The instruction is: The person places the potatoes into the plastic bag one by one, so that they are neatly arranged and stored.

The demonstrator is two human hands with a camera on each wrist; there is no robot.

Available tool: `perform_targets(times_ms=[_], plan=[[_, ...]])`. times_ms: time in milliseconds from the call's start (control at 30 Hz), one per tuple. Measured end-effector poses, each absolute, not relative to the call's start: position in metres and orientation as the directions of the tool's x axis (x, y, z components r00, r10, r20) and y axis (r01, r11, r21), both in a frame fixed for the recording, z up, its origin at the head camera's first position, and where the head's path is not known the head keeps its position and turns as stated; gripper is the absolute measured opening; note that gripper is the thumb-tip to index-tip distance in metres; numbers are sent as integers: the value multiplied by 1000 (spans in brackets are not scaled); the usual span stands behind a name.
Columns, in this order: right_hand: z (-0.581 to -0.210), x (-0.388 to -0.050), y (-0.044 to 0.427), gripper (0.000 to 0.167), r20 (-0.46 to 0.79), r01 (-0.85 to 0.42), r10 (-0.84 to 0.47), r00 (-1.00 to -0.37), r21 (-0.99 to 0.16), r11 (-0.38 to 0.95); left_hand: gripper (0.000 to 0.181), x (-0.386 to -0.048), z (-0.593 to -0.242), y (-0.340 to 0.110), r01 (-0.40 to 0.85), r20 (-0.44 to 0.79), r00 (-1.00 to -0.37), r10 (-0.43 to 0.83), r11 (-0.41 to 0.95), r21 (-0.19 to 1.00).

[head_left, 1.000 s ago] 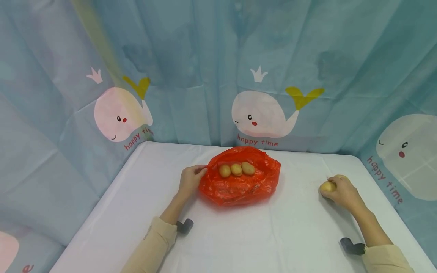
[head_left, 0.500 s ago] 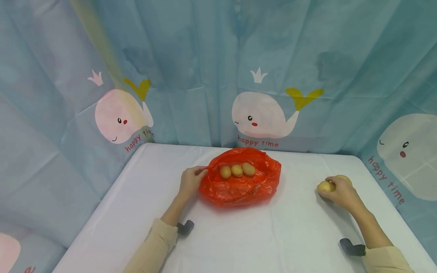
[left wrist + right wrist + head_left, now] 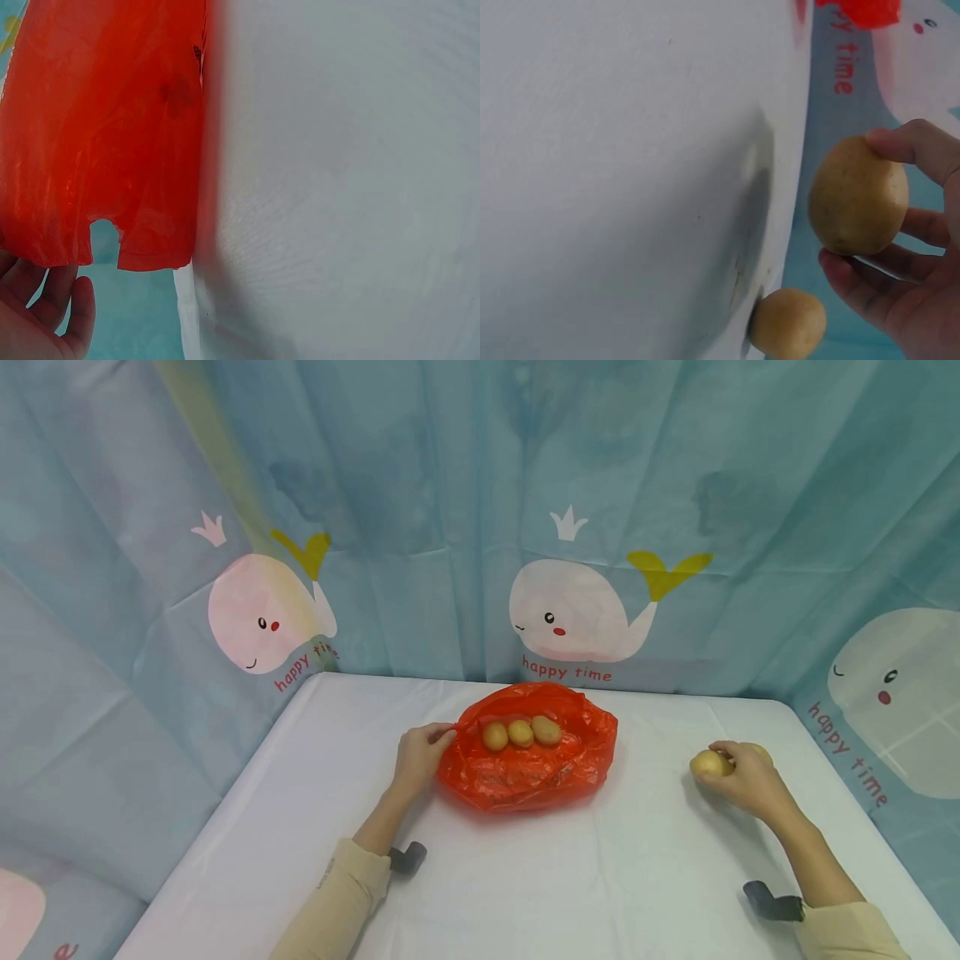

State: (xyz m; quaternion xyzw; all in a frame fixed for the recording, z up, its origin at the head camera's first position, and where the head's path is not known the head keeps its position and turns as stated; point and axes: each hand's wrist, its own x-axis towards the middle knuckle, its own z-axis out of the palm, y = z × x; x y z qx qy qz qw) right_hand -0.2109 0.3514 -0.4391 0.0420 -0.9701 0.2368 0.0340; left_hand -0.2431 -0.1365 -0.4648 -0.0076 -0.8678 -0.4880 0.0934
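The right hand gripped a potato above the bench — it had shifted slightly left, toward the red bag, over the last second. A second potato rested beyond it. The left hand pinched the bag's edge as before — three potatoes sat inside in a row.

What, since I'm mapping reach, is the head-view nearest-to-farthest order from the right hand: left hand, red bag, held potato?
1. Held potato: gripped by the right hand.
2. Red bag: on the table, leftward.
3. Left hand: at the bag's left edge.
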Motion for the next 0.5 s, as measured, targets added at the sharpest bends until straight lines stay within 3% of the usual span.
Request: perform_targets(times_ms=[500], plan=[[-427, -217, 338, 56, 111, -156, -117, -987, -466, 871, 26, -242, -462, -135, 98, 170, -982, -83, 541, 835]])
